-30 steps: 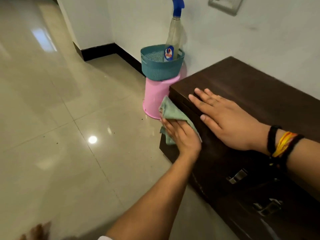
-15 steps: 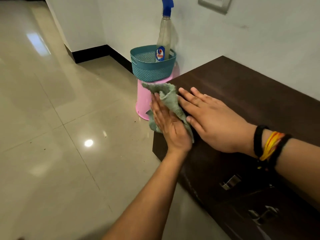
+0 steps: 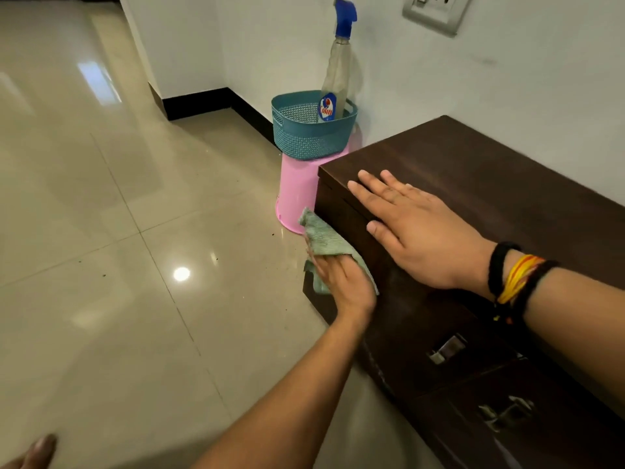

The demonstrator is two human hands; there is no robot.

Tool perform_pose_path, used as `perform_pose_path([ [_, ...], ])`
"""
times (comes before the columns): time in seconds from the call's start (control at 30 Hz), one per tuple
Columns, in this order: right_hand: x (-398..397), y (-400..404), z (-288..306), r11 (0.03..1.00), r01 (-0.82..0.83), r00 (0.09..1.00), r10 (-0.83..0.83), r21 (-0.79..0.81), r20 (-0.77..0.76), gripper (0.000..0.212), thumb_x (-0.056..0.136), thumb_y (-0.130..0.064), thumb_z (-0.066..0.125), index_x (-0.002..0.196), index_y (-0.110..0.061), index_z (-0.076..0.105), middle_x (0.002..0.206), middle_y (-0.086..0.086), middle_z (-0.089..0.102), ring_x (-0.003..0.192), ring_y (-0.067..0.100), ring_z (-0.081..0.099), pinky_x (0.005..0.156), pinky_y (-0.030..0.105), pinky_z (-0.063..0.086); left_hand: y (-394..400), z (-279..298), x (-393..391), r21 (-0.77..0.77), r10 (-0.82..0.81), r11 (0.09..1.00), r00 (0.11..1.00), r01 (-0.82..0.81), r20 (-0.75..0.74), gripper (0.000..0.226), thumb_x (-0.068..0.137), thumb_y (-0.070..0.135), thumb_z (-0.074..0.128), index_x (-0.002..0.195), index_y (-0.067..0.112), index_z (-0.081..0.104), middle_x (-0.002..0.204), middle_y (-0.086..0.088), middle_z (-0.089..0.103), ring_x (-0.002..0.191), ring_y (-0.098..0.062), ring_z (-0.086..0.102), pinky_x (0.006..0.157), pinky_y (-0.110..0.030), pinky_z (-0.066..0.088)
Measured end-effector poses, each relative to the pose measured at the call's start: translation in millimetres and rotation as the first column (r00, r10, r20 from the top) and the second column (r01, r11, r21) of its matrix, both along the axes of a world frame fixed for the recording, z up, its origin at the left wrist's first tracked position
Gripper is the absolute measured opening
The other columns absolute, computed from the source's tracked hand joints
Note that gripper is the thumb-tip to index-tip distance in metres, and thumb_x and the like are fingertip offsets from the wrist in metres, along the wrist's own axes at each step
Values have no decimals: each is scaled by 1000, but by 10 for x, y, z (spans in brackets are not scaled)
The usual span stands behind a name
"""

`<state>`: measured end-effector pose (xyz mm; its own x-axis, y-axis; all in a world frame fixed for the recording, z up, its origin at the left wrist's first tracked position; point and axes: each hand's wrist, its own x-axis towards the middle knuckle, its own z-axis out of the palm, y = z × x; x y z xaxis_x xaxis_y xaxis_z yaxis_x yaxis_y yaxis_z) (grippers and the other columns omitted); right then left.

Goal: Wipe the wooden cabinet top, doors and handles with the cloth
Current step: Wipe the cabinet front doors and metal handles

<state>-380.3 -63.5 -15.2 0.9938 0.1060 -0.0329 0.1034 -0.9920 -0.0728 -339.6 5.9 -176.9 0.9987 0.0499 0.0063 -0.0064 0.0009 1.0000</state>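
Head view — L hand [image 3: 341, 279] presses green cloth [image 3: 324, 242] flat vs. front door of wooden cabinet [image 3: 490, 184], near its left corner; R hand [image 3: 422, 231] open, palm down on cabinet top, holding nothing. Advice: keep palm flat w/ even pressure, overlap strokes to edge, then handles [image 3: 446, 348] — not yet wiped, by my guess.

We see soft, even indoor light, with 1 bright glare spot on the glossy floor tiles [image 3: 181, 273]. Straight lines bow at the edges. The metal handles [image 3: 447, 348] look slightly blurred.
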Motion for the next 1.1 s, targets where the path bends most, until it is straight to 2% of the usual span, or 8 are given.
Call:
perform_pose_path([
  [0.1,19,-7,-35,1000,-5,1000,5,2,13,64,104,-36,36,159,-35,2,167,-11,-2,154,14,-4,125,35,5,3,56,273,64,-41,998,931,19,363,56,107,27,23,159,14,12,169,-4,4,157,-21,4,127,-46,3],
  [0.27,24,-20,-17,1000,-5,1000,5,-9,-4,69,102,-34,41,158,-37,1,167,-11,-3,154,14,-4,125,39,7,26,-55,43,-10,54,998,996,-55,-65,69,97,41,9,157,8,9,166,-15,14,155,-28,13,127,-41,6],
  [0.37,5,-32,-6,1000,0,1000,0,11,-8,70,101,-34,42,158,-38,2,166,-13,-3,154,12,-4,125,39,8,-78,-72,-301,41,-36,999,989,30,146,60,102,45,8,154,29,-17,166,-9,-1,155,-20,-2,126,-35,-4],
  [0.43,32,-27,-26,1000,-9,1000,9,6,5,69,101,-34,41,158,-38,2,166,-13,-3,154,12,-4,125,40,8,-79,-129,105,85,-15,996,971,-5,240,56,108,28,19,158,17,-5,168,-8,2,155,-17,-2,126,-34,-4],
  [0.6,15,-20,-11,1000,-8,1000,8,5,-2,68,101,-34,39,159,-37,3,167,-13,-1,154,12,-3,125,41,9,28,-251,-114,-89,17,995,927,-55,-375,48,109,11,20,156,3,17,165,-18,18,154,-30,15,125,-34,7],
  [0.73,17,-31,-26,1000,-15,1000,15,12,7,70,101,-33,43,158,-39,3,166,-15,-3,154,10,-4,125,39,7,-20,-356,-134,38,-22,999,994,18,111,59,104,27,19,158,8,9,167,-12,11,155,-20,7,123,-19,-5],
  [0.93,8,-13,4,1000,-3,1000,3,12,-2,72,100,-30,44,159,-37,4,167,-14,-2,154,11,-4,125,39,7,85,-508,-132,-105,40,992,954,-74,-297,74,92,42,17,157,8,17,166,-14,19,154,-27,17,125,-29,7],
  [1.1,23,-1,-13,1000,-7,1000,8,-10,29,72,99,-30,44,159,-35,5,167,-12,0,154,12,-1,125,39,8,4,-367,74,18,-19,1000,1000,19,4,61,103,36,12,159,15,5,168,0,4,155,-11,1,125,-26,-3],
])
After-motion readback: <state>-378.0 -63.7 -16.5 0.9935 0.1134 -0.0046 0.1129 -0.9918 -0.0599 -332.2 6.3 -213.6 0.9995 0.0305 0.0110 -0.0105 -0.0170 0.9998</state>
